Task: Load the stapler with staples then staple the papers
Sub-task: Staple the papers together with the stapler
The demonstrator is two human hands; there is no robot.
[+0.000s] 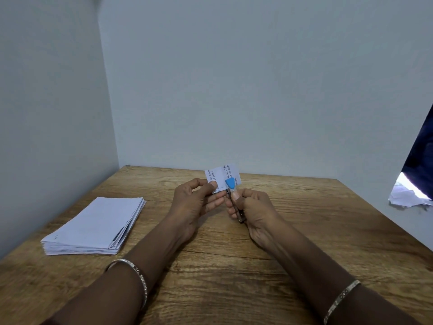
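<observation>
step: stapling | left hand [199, 198] pinches folded papers [221, 175] mid-frame above counter [210, 254] | right hand [251, 207] fisted round stapler [232, 191], blue nose up over papers' lower edge, long axis toward camera | stack [93, 228] left, untouched

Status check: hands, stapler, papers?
Left hand pinching small printed papers. Right hand gripping blue-tipped stapler, nose on the papers. Paper stack lying left on table, nothing blocking.
</observation>
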